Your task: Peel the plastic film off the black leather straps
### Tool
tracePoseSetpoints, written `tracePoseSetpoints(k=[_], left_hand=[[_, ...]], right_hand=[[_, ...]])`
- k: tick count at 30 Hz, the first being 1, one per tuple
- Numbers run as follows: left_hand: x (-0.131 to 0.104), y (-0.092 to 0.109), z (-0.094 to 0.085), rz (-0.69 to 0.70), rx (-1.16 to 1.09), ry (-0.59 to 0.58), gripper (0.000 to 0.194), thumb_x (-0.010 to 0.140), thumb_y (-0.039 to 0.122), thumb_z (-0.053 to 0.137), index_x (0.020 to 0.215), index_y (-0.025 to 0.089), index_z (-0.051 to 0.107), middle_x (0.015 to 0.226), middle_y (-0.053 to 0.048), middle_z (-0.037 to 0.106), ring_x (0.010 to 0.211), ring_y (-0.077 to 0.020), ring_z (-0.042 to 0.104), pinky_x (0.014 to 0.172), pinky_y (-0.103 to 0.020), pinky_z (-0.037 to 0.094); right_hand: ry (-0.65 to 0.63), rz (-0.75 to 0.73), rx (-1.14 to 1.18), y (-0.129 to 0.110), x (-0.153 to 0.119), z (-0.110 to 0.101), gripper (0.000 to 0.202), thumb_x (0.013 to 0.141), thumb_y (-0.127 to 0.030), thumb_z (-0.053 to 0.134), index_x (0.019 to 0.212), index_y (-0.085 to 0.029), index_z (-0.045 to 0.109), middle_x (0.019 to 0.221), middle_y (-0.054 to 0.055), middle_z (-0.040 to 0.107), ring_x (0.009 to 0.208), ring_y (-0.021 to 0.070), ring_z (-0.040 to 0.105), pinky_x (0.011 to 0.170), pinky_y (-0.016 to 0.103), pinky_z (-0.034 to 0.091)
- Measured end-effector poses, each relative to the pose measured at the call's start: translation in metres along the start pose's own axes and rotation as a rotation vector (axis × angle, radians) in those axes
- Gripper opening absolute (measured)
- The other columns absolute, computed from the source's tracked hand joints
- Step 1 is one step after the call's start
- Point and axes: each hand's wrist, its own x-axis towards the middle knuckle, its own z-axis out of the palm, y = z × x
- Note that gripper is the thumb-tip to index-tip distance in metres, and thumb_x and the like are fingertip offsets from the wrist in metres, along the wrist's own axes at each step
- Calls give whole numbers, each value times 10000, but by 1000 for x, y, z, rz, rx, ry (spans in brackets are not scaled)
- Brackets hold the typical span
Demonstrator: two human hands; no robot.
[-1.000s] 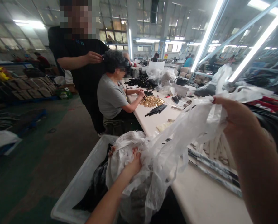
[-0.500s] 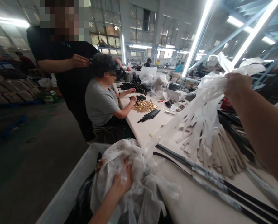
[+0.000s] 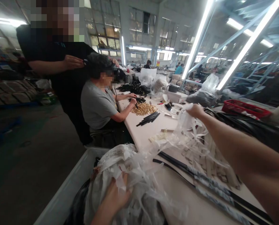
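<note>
My right hand (image 3: 195,110) is closed around a bunch of thin white plastic strips (image 3: 187,123), held low over the table. The strips trail down to the left toward a white cloth-like sack (image 3: 116,156) in a pale bin. My left hand (image 3: 120,189) presses into the heap of white plastic film (image 3: 139,175) on that sack, fingers curled in and partly covered by it. Under the trailing film lie beige flat strips (image 3: 214,159), fanned out. Long black strips (image 3: 177,161), partly wrapped in film, cross the table below my right arm.
The pale bin (image 3: 59,193) stands against the table (image 3: 141,137). A seated person (image 3: 100,107) works beside a pile of gold-coloured metal pieces (image 3: 144,109) and short black strips (image 3: 149,118). Another person (image 3: 66,78) stands behind. A red basket (image 3: 245,107) sits at the right.
My right hand has come down and left with the plastic strips, from raised high to just above the table. My left hand has stayed at the sack, shifting slightly down.
</note>
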Motion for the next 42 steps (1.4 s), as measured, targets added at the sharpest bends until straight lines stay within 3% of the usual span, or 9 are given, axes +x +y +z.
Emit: tracePoseSetpoints(k=[6,10,12,18,21,25,29,33,42], left_hand=[[-12,-7,-35,-53,-28,-47,722,815,460,562,1478,222,401,1575,-102,353,1420,-282,379,1143,-427,337],[-25,-17,-43,-44,-32,0,556,839,389,529,1380,262,523,1476,-61,499,1342,-263,480,1114,-422,381],[-30,-16,-46,-62,-31,14,470,845,353,509,1306,294,578,1376,-48,585,1224,-277,577,1040,-439,449],[-13,13,-44,66,-32,209,574,807,360,589,1371,293,503,1493,-48,449,1417,-307,340,1192,-444,242],[10,28,-29,158,-49,277,809,808,401,600,1523,241,257,1628,-73,196,1499,-328,127,1222,-493,103],[31,33,2,102,-101,229,990,806,405,581,1558,209,-33,1649,-115,91,1512,-304,74,1211,-527,54],[33,23,32,45,-72,109,874,763,390,585,1523,210,193,1647,-114,120,1510,-301,104,1207,-519,-7],[28,12,47,45,-22,35,614,735,341,561,1327,201,481,1648,-92,129,1515,-288,81,1207,-500,-23],[28,6,46,7,-21,21,781,757,411,559,1459,112,395,1610,-178,230,1504,-327,127,1209,-499,-6]], right_hand=[[-575,-118,-393,32,-30,75,339,877,-420,687,1066,-140,661,1074,72,676,944,205,655,873,408,521],[-726,-211,-629,26,-23,76,667,467,-417,921,1034,-124,723,1068,149,702,1017,342,645,927,448,473],[-735,-284,-705,19,-27,72,750,415,-353,932,1095,-125,714,1118,190,687,1087,407,607,964,492,440],[-768,-868,-671,11,-126,116,1345,473,-374,908,1577,-236,153,1615,180,207,1447,478,161,1142,619,156],[-812,-1063,-660,18,-178,156,1135,630,-232,783,1570,-147,153,1520,218,386,1421,415,286,1166,584,113],[-806,-967,-673,25,-195,176,397,818,-127,559,1209,-92,618,1027,178,706,1056,307,650,1042,433,366],[-675,-779,-663,27,-159,152,237,875,-126,477,1048,-99,637,864,178,716,837,304,697,788,368,465],[-417,-542,-610,25,-96,109,276,913,-119,427,1139,-105,586,953,206,705,910,316,673,801,377,443],[-100,-7,-455,51,10,18,285,957,-397,578,1140,-186,633,1172,105,646,1055,234,616,942,459,485]])
